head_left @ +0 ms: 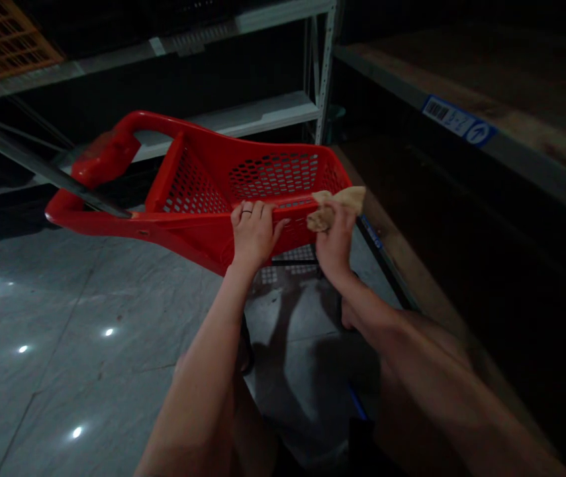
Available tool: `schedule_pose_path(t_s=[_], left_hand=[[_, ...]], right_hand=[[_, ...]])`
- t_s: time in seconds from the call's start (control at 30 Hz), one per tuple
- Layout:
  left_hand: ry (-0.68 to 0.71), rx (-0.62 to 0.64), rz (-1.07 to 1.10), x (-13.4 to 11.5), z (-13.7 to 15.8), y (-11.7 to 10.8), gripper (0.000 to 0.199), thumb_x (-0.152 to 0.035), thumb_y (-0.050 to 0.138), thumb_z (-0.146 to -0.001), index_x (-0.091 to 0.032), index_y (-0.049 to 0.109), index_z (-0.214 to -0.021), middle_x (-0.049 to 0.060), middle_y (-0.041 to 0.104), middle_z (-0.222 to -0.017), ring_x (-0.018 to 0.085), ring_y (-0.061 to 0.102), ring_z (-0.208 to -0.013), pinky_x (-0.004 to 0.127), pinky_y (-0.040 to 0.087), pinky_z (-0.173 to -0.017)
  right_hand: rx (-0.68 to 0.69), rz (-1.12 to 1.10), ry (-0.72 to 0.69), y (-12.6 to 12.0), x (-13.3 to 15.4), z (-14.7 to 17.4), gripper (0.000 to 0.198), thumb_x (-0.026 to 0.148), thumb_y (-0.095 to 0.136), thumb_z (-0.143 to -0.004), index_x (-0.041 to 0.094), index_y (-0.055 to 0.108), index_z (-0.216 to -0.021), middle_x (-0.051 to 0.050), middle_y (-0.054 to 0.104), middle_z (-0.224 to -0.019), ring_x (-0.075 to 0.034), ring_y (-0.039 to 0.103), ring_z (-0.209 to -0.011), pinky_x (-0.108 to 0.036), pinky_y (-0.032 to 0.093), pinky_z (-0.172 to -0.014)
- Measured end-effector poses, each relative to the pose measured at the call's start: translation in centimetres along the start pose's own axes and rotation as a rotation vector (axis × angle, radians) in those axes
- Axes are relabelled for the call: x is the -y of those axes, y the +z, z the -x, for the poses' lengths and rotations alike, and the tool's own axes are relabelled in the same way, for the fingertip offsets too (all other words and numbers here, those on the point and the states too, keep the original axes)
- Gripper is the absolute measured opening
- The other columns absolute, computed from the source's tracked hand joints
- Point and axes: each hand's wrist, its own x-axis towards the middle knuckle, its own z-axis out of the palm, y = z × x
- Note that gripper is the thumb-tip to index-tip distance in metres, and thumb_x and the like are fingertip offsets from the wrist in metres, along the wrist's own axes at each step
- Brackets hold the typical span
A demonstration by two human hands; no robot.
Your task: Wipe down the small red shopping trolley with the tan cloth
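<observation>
A red plastic shopping cart [198, 232] with perforated basket walls stands crosswise in front of me, its handle toward the left. My left hand [253, 232] grips the near top rim, fingers hooked over it and a ring on one finger. To the right, my right hand [335, 242] is closed around a crumpled tan cloth [349, 197] at the rim near the cart's narrow end. Part of the cloth bunches out below the fingers and part spreads above them. The palm hides the rest. The basket's visible inside shows only its red walls.
Metal shelving [283, 116] rises behind the cart, with an orange crate [4, 36] at upper left. A wooden shelf with a blue-and-white label [459, 120] runs along the right. A grey metal pole [49, 165] slants across the cart's handle. Grey tiles [89, 285] cover the floor.
</observation>
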Motion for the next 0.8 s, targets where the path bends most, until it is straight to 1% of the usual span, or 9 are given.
schedule_pose_path(t_s=[0.07, 0.13, 0.27, 0.47, 0.53, 0.6, 0.67, 0.7, 0.8], left_hand=[[-0.027, 0.028, 0.004, -0.1, -0.1, -0.1, 0.031, -0.042, 0.047, -0.102, -0.021, 0.066, -0.116, 0.013, 0.069, -0.117, 0.036, 0.054, -0.127, 0.052, 0.031, -0.116], [-0.050, 0.045, 0.016, -0.1, -0.1, -0.3, 0.031, -0.038, 0.045, -0.102, -0.020, 0.066, -0.116, 0.014, 0.068, -0.120, 0.037, 0.052, -0.130, 0.053, 0.029, -0.117], [-0.013, 0.039, 0.028, -0.2, 0.1, -0.5, 0.031, -0.036, 0.046, -0.102, -0.024, 0.065, -0.124, 0.012, 0.069, -0.121, 0.035, 0.054, -0.126, 0.054, 0.032, -0.114], [-0.011, 0.020, 0.009, -0.5, -0.1, -0.3, 0.028, -0.034, 0.054, -0.099, -0.025, 0.066, -0.123, 0.011, 0.070, -0.119, 0.035, 0.055, -0.124, 0.051, 0.035, -0.111], [-0.020, 0.023, 0.012, -0.7, -0.1, -0.2, 0.030, -0.033, 0.051, -0.100, -0.024, 0.066, -0.125, 0.012, 0.070, -0.119, 0.035, 0.054, -0.124, 0.051, 0.034, -0.112], [-0.019, 0.012, 0.020, -0.8, -0.1, 0.0, 0.033, -0.031, 0.044, -0.102, -0.024, 0.065, -0.127, 0.012, 0.070, -0.120, 0.034, 0.055, -0.122, 0.052, 0.034, -0.111], [-0.010, -0.006, 0.020, -0.9, 0.0, 0.1, 0.037, -0.029, 0.039, -0.103, -0.026, 0.065, -0.129, 0.011, 0.071, -0.119, 0.032, 0.057, -0.118, 0.051, 0.035, -0.109], [-0.003, -0.010, 0.017, -0.9, 0.1, 0.1, 0.038, -0.028, 0.038, -0.103, -0.027, 0.065, -0.130, 0.010, 0.071, -0.120, 0.031, 0.058, -0.116, 0.050, 0.036, -0.108], [0.025, 0.005, 0.013, -0.7, 0.2, 0.0, 0.043, -0.024, 0.037, -0.102, -0.029, 0.062, -0.137, 0.008, 0.071, -0.127, 0.030, 0.059, -0.117, 0.049, 0.037, -0.107]], right_hand=[[0.187, -0.035, -0.096, 1.3, 1.3, 1.7, 0.062, -0.001, 0.043, -0.067, 0.025, 0.061, -0.121, -0.008, 0.054, -0.118, -0.021, 0.057, -0.116, -0.039, 0.047, -0.108], [0.211, -0.047, -0.132, 1.7, 1.6, 1.8, 0.059, -0.001, 0.043, -0.067, 0.026, 0.062, -0.115, -0.006, 0.055, -0.116, -0.020, 0.058, -0.114, -0.038, 0.049, -0.107], [0.012, -0.012, -0.067, 0.3, -0.2, -0.9, 0.050, 0.002, 0.046, -0.065, 0.025, 0.062, -0.106, -0.004, 0.057, -0.110, -0.021, 0.057, -0.110, -0.041, 0.049, -0.104], [-0.310, 0.070, 0.042, -1.9, -3.9, -4.0, 0.041, 0.001, 0.048, -0.065, 0.020, 0.068, -0.095, -0.008, 0.051, -0.111, -0.020, 0.054, -0.109, -0.038, 0.045, -0.106], [-0.392, 0.081, 0.127, -2.1, -5.6, -4.7, 0.041, 0.001, 0.050, -0.063, 0.018, 0.067, -0.096, -0.008, 0.050, -0.110, -0.020, 0.054, -0.107, -0.040, 0.045, -0.106], [-0.469, 0.070, 0.278, -1.9, -7.1, -5.2, 0.039, 0.002, 0.051, -0.063, 0.018, 0.063, -0.096, -0.007, 0.049, -0.106, -0.021, 0.055, -0.103, -0.044, 0.047, -0.104], [-0.498, 0.037, 0.387, -1.2, -7.7, -5.0, 0.036, 0.005, 0.054, -0.064, 0.019, 0.059, -0.097, -0.005, 0.049, -0.102, -0.023, 0.055, -0.101, -0.048, 0.048, -0.103], [-0.489, 0.017, 0.394, -0.6, -7.5, -4.5, 0.035, 0.007, 0.055, -0.065, 0.020, 0.057, -0.098, -0.004, 0.049, -0.101, -0.024, 0.055, -0.101, -0.050, 0.047, -0.103], [-0.387, -0.037, 0.267, 2.0, -4.2, -1.5, 0.035, 0.010, 0.057, -0.069, 0.023, 0.054, -0.102, -0.006, 0.053, -0.107, -0.025, 0.054, -0.108, -0.051, 0.044, -0.107]])
